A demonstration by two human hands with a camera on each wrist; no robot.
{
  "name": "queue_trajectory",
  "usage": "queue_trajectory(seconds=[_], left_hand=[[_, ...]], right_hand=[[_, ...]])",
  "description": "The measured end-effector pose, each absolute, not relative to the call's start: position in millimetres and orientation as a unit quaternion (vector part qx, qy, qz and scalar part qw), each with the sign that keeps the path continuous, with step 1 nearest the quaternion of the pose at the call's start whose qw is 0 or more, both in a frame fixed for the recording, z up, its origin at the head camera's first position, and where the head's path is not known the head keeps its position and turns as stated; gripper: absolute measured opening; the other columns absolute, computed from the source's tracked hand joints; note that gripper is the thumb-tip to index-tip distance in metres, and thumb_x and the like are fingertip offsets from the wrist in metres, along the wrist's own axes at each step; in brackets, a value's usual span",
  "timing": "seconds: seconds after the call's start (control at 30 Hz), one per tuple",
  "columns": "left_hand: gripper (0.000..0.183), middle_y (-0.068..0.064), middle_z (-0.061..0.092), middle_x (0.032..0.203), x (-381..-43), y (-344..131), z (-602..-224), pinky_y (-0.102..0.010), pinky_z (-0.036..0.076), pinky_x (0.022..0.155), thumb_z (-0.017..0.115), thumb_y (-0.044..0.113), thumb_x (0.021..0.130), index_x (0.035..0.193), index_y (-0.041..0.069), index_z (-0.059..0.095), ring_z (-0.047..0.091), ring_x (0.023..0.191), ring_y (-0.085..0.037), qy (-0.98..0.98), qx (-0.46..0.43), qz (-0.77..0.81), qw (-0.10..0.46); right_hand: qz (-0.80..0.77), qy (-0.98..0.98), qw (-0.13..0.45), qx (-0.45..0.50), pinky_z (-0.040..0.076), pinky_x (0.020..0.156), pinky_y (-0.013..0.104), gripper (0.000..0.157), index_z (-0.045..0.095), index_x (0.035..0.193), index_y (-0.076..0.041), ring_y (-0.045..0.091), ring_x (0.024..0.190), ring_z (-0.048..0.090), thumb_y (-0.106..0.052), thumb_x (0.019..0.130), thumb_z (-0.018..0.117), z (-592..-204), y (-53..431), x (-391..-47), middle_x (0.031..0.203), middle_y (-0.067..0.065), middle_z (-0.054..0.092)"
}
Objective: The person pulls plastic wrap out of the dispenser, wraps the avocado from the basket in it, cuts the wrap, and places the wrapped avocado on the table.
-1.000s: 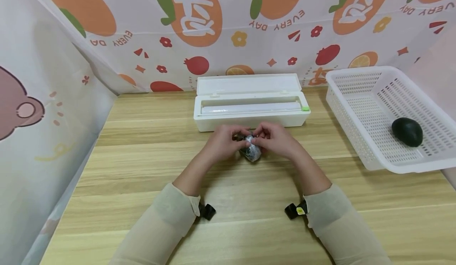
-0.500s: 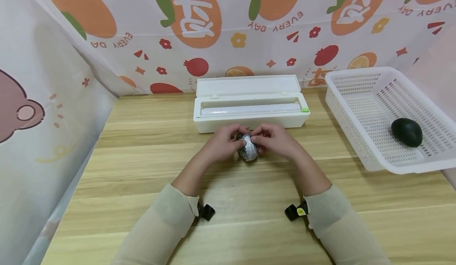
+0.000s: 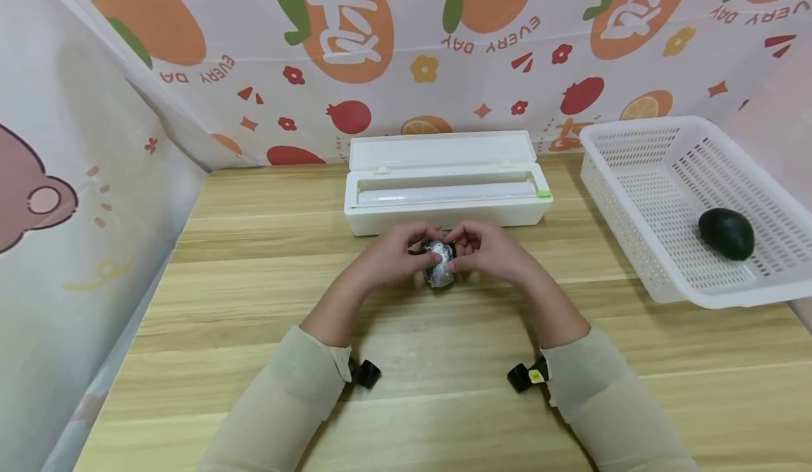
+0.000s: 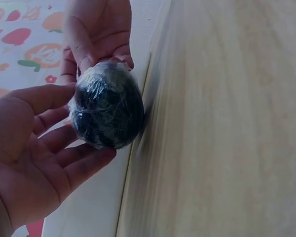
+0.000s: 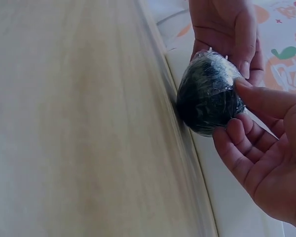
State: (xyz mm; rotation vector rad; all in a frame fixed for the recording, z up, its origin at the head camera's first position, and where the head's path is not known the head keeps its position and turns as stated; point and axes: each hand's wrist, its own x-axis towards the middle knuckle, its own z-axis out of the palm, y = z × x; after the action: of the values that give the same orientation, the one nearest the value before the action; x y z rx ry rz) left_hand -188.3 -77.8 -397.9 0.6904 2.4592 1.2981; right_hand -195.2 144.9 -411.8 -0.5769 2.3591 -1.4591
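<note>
Between both hands is a dark green avocado (image 3: 439, 275) wrapped in crinkled, shiny cling film. My left hand (image 3: 396, 252) holds its left side, thumb on top and fingers curled under, as the left wrist view shows around the wrapped avocado (image 4: 108, 108). From the other side my right hand (image 3: 490, 252) grips it, the thumb pressing the film and the fingertips beneath. In the right wrist view, film is bunched at the far end of the avocado (image 5: 207, 98). Just behind the hands stands a white cling film dispenser (image 3: 447, 218), its lid raised over a film roll (image 3: 447, 194).
At the right, a white perforated basket (image 3: 666, 285) holds another dark green avocado (image 3: 726, 234). The wooden table (image 3: 419, 415) runs back to a fruit-printed cloth (image 3: 228, 113). A green slider (image 3: 543, 194) sits at the dispenser's right end.
The wrapped avocado has turned in the fingers and shifted slightly left. My right thumb has slid lower along its side. The dispenser and basket stay in place.
</note>
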Motion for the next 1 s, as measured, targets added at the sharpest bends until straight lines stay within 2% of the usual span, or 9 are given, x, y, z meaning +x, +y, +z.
queue_trajectory(seconds=[0.37,0.57,0.67,0.77,0.93,1.0], left_hand=[[0.021,-0.008,0.06,0.136,-187.2,-73.6,-396.9,-0.042,0.039,0.111,0.071,0.017,0.091,0.11,0.012,0.066,0.051,0.133,-0.027,0.864,0.245,0.424,0.119],[0.023,-0.004,0.058,0.139,-186.1,-72.4,-397.9,-0.041,0.041,0.11,0.076,0.027,0.087,0.107,0.018,0.066,0.05,0.134,-0.025,0.863,0.247,0.423,0.123],[0.024,-0.003,0.056,0.142,-187.0,-73.1,-398.8,-0.041,0.039,0.111,0.077,0.027,0.087,0.106,0.02,0.065,0.048,0.135,-0.027,0.86,0.228,0.436,0.136],[0.02,-0.004,0.055,0.143,-188.7,-75.2,-400.2,-0.042,0.036,0.113,0.074,0.021,0.089,0.106,0.018,0.064,0.047,0.136,-0.028,0.852,0.213,0.456,0.145],[0.019,-0.003,0.054,0.144,-191.0,-78.1,-402.5,-0.042,0.036,0.113,0.071,0.016,0.09,0.108,0.017,0.064,0.049,0.134,-0.025,0.844,0.197,0.477,0.15],[0.02,-0.003,0.054,0.144,-191.2,-78.5,-402.5,-0.042,0.036,0.113,0.071,0.016,0.09,0.109,0.016,0.063,0.051,0.133,-0.024,0.841,0.197,0.48,0.15]], right_hand=[[-0.535,0.813,0.142,-0.181,0.045,0.063,0.027,0.025,0.068,0.102,-0.005,0.021,0.073,0.054,-0.006,0.08,0.08,-411.9,141.2,-195.7,0.082,0.008,0.06],[-0.561,0.796,0.165,-0.156,0.053,0.067,0.034,0.016,0.067,0.101,-0.003,0.026,0.072,0.061,-0.004,0.086,0.073,-412.5,139.3,-194.3,0.083,0.012,0.066],[-0.564,0.791,0.166,-0.168,0.054,0.066,0.037,0.014,0.068,0.105,-0.004,0.029,0.071,0.063,-0.01,0.092,0.069,-411.8,140.1,-193.2,0.084,0.016,0.066],[-0.544,0.801,0.155,-0.197,0.052,0.064,0.034,0.02,0.069,0.109,-0.008,0.028,0.072,0.061,-0.017,0.091,0.072,-410.9,141.2,-192.3,0.085,0.014,0.065],[-0.455,0.844,0.119,-0.258,0.047,0.065,0.029,0.049,0.064,0.117,-0.018,0.021,0.076,0.054,-0.028,0.075,0.087,-410.7,139.1,-189.8,0.087,0.007,0.058],[-0.426,0.858,0.106,-0.268,0.045,0.066,0.03,0.053,0.061,0.116,-0.019,0.018,0.077,0.05,-0.031,0.073,0.088,-410.7,137.1,-188.3,0.088,0.006,0.056]])
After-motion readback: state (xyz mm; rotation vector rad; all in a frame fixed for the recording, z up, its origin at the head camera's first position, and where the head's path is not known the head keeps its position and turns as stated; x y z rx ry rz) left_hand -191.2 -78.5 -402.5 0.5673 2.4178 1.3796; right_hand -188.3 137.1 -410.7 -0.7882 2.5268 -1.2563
